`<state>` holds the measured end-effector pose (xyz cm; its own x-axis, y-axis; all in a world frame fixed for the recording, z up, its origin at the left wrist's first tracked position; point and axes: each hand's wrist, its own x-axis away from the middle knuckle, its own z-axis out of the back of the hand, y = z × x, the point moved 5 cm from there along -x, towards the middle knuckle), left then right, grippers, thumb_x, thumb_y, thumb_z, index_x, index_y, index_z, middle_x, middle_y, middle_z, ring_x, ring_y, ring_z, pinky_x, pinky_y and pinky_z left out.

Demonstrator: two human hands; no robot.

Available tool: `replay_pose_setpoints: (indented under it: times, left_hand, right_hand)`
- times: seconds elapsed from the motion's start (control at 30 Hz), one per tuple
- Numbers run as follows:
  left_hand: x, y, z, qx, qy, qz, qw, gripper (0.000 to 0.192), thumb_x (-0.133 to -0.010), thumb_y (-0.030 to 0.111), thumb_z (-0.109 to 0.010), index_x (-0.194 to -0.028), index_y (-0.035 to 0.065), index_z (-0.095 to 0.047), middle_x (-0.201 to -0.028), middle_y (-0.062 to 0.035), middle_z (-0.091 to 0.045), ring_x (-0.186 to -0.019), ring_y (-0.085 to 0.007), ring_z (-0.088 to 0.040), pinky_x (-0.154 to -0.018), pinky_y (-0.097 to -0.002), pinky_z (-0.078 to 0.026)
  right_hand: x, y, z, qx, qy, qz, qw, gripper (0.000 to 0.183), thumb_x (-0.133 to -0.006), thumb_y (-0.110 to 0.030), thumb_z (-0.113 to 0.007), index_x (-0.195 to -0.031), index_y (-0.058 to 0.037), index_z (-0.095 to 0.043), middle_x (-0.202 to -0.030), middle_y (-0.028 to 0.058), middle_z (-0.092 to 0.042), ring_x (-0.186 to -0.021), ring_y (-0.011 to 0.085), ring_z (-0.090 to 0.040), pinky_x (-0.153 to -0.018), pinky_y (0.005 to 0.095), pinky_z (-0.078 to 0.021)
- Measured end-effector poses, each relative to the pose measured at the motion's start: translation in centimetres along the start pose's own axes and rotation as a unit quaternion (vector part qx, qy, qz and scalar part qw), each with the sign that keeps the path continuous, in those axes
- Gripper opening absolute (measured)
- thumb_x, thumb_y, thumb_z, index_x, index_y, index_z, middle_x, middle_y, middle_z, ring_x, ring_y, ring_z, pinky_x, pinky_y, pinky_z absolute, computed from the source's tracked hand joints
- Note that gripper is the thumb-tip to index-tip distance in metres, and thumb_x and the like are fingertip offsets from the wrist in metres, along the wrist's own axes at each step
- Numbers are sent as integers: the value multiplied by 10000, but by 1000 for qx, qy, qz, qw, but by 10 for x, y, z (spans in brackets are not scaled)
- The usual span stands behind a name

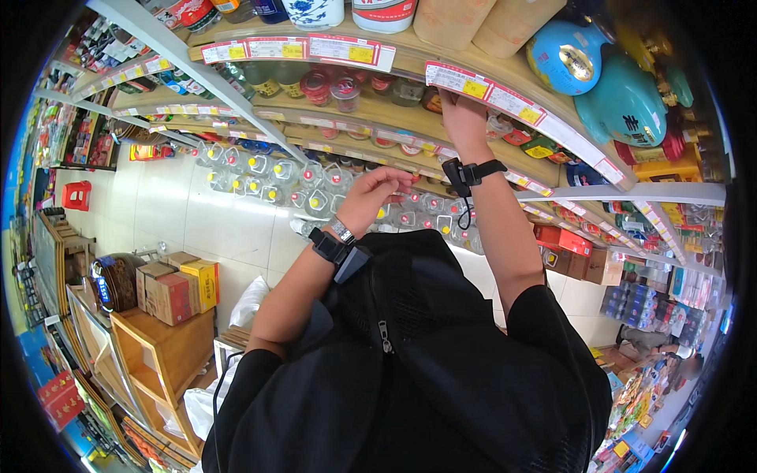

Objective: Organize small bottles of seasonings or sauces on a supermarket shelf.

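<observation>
My right hand reaches into the second shelf, its fingers partly hidden under the top shelf's price-label strip. Beside those fingers is a small dark jar or bottle; whether I grip it cannot be made out. Glass jars with red lids and a clear-lidded cup stand to the left on that shelf. My left hand hovers in front of the lower shelves with loosely curled fingers and nothing visible in it. Below it, large clear plastic jugs with red and yellow caps stand on the floor.
Ceramic liquor bottles line the top shelf. A grey upright post divides the shelving. Behind me at left are a wooden cabinet, cardboard boxes and a red plastic stool. Another person is far off at lower right.
</observation>
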<state>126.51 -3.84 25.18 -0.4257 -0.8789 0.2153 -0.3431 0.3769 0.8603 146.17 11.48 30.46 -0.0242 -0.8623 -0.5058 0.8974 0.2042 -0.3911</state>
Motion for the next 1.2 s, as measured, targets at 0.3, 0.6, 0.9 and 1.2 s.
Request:
replay_pose_setpoints:
  times: [0.3, 0.6, 0.9, 1.2]
  left_hand:
    - [7, -1, 10, 41, 40, 7, 998, 238, -970, 91, -522, -1169, 11, -623, -1088, -69, -649, -1026, -179, -639, -920, -332, -529]
    - [7, -1, 8, 42, 34, 2, 999, 237, -969, 82, -516, -1168, 11, -623, -1087, -68, -649, -1017, -178, -639, -910, -336, -532]
    - [2, -4, 8, 46, 34, 6, 998, 238, -973, 82, -510, -1171, 8, -621, -1081, -72, -651, -1015, -182, -642, -904, -331, -530]
    - [-4, -4, 10, 24, 39, 0, 999, 260, -961, 59, -514, -1200, 16, -607, -1115, -74, -642, -1074, -174, -617, -937, -333, -507]
  right_hand:
    - [-4, 10, -18, 46, -20, -8, 999, 371, -942, -346, -568, -1140, -43, -653, -1096, 193, -664, -980, 377, -635, -854, 477, -503]
    - [5, 18, -25, 62, -21, -19, 998, 412, -970, -386, -532, -1064, 1, -635, -921, 210, -687, -813, 384, -673, -704, 482, -545]
    - [23, -10, -9, 45, -88, -83, 992, 366, -957, -319, -583, -1136, -3, -535, -915, 246, -674, -802, 435, -656, -688, 512, -526]
    - [45, -13, 4, 3, -95, -75, 993, 279, -963, -286, -589, -1121, -64, -526, -792, 187, -680, -703, 403, -662, -604, 507, -510]
